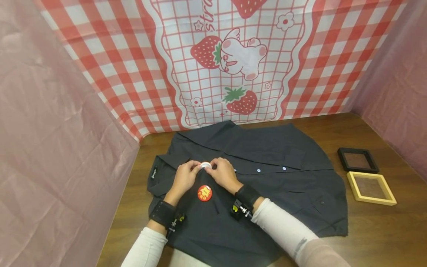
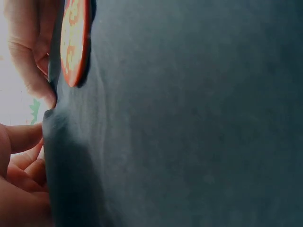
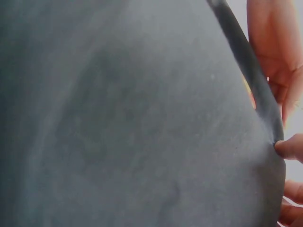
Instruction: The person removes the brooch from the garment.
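Observation:
A dark grey button-up shirt (image 1: 267, 148) lies spread over the wooden table, its near part drawn up towards the person. Both hands meet at a small round badge (image 1: 205, 164), its pale side and reddish rim showing, set against a raised fold of the shirt. The left hand (image 1: 185, 177) pinches the badge's left side between thumb and fingers. On the right side, the right hand (image 1: 224, 174) grips it likewise. Fingertips (image 2: 46, 97) press at the cloth's edge in the left wrist view. Just below the hands, a red round badge (image 1: 204, 193) with a yellow star sits on the cloth.
At the right lie a black square frame (image 1: 341, 152) and a pale yellow frame (image 1: 388, 202), side by side. Pink fabric (image 1: 66, 148) hangs at either side, and a checked strawberry cloth (image 1: 133, 63) covers the back. Each wrist wears a black strap with a camera.

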Tool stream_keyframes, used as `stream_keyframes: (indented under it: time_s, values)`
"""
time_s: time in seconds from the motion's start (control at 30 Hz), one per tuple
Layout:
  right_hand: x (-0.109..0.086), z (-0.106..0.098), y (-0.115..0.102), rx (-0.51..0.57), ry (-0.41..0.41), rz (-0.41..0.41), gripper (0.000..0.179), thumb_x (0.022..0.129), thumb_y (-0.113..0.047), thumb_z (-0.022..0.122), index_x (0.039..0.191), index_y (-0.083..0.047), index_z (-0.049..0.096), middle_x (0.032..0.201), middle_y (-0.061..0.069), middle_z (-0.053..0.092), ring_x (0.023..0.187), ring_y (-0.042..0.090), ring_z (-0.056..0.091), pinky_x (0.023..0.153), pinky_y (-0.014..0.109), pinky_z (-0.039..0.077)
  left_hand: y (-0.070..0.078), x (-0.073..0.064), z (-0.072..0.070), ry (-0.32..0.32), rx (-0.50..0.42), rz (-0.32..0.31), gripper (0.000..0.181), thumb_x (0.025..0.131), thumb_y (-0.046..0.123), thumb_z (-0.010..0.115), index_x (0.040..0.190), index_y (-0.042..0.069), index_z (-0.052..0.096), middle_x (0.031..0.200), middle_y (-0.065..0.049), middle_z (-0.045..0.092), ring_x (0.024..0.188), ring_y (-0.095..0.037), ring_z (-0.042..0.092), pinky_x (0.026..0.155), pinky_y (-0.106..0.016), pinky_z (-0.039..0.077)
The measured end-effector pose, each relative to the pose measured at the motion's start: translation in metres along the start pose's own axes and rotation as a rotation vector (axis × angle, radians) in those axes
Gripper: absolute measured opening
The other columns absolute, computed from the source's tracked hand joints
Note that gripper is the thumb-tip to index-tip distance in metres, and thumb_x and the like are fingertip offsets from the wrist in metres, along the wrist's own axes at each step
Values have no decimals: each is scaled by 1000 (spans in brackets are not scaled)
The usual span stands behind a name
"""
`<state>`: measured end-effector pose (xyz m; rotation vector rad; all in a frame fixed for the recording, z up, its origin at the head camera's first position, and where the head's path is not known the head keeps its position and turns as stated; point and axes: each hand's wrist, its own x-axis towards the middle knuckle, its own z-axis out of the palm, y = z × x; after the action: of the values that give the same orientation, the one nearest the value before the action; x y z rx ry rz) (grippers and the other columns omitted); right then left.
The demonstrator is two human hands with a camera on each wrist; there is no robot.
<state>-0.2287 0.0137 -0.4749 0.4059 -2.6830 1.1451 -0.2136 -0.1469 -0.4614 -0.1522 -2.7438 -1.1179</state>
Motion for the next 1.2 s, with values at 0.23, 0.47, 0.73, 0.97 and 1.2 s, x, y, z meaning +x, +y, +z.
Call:
stream_keyframes:
  time_s: [0.23, 0.47, 0.73, 0.97, 1.2]
  values:
    - [-1, 1, 2, 4, -19, 14, 20, 85, -28, 74, 85, -9, 70, 79, 5, 63, 76, 20, 57, 69, 35, 46, -4, 0, 0, 8, 0, 12, 15, 93, 17, 65, 98, 5, 73, 88, -10, 73, 81, -22, 67, 72, -39, 51]
    - [-1, 0, 4, 25, -26, 17, 20, 85, -28, 74, 88, -9, 72, 82, 6, 65, 77, 19, 59, 71, 35, 47, -4, 0, 0, 9, -18, 3, 15, 93, 16, 65, 98, 5, 73, 88, -9, 73, 81, -22, 66, 73, -39, 51]
    - [-2, -3, 7, 81, -30, -17, 17, 85, -25, 74, 92, -9, 72, 83, 5, 66, 78, 17, 60, 72, 33, 48, -4, -2, 1, 34, -53, -8, 15, 93, 18, 65, 99, 6, 73, 87, -9, 73, 79, -21, 66, 71, -35, 50]
    - [-3, -4, 12, 144, -3, -70, 13, 87, -13, 69, 96, -7, 75, 86, 6, 69, 78, 18, 62, 71, 32, 50, -3, -3, 0, 57, -58, 13, 15, 92, 19, 67, 97, 6, 73, 85, -8, 73, 77, -20, 65, 70, -34, 50]
    - [-4, -6, 14, 132, -20, -73, 10, 86, -12, 71, 94, -7, 76, 86, 6, 69, 78, 18, 63, 70, 30, 50, -3, -5, 3, 57, -7, 31, 15, 93, 20, 66, 99, 8, 73, 85, -7, 73, 78, -20, 67, 70, -37, 51]
